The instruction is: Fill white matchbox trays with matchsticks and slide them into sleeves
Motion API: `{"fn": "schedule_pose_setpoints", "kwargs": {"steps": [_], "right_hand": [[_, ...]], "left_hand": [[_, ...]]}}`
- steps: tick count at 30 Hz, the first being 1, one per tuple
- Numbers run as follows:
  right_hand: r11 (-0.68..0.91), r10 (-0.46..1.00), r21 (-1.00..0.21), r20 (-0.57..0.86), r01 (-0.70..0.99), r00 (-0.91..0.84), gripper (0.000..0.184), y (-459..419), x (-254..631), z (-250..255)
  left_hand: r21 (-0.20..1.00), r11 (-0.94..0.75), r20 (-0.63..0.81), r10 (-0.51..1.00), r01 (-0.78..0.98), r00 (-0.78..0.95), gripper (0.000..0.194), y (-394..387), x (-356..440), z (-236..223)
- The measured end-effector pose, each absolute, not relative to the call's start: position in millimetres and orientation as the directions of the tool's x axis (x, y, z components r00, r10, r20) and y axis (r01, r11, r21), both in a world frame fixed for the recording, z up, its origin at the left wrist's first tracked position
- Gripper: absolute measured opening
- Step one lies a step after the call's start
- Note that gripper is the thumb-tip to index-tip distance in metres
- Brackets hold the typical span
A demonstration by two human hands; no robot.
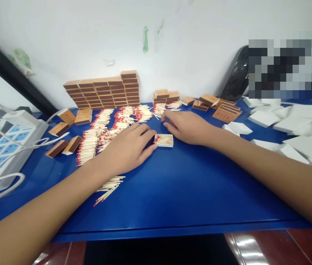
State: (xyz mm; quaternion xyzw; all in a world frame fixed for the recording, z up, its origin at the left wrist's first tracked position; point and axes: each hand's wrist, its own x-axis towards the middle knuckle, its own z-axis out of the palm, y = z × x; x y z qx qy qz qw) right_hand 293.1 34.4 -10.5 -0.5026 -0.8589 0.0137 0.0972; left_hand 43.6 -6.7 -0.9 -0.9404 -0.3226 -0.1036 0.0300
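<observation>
- Desk (pixel 189 191): blue, backed by the wall; its front edge runs across below the forearms, with bare blue surface between that edge and the small tray.
- White card pieces (pixel 302 140): heaped along the right side, bounding the right forearm's room.
- Power strip (pixel 14 138): at the left side, its white cables looping over the desk.
- Matchbox stack (pixel 103 92): against the wall, left of centre.
- Loose matches (pixel 88 145): in rough rows beside and behind the left hand, some in front of its wrist.
- Left hand (pixel 132 147): narrow, thumb and forefinger holding the small tray's left end.
- Right hand (pixel 185 127): fingers curled, gap narrow, near matches behind the tray; cannot tell whether it holds one.
- Small tray (pixel 164 145): white, partly filled with matches, between the hands, well back from the front edge.
</observation>
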Motion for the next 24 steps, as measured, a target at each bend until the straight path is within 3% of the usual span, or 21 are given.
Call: {"fn": "schedule_pose_setpoints", "kwargs": {"steps": [24], "right_hand": [[0.495, 0.867, -0.143, 0.151, 0.857, -0.475, 0.025, 34.0, 293.5, -10.8]], "left_hand": [[-0.020, -0.784, 0.219, 0.602, 0.621, 0.768, 0.036, -8.4, 43.9, -1.5]]}}
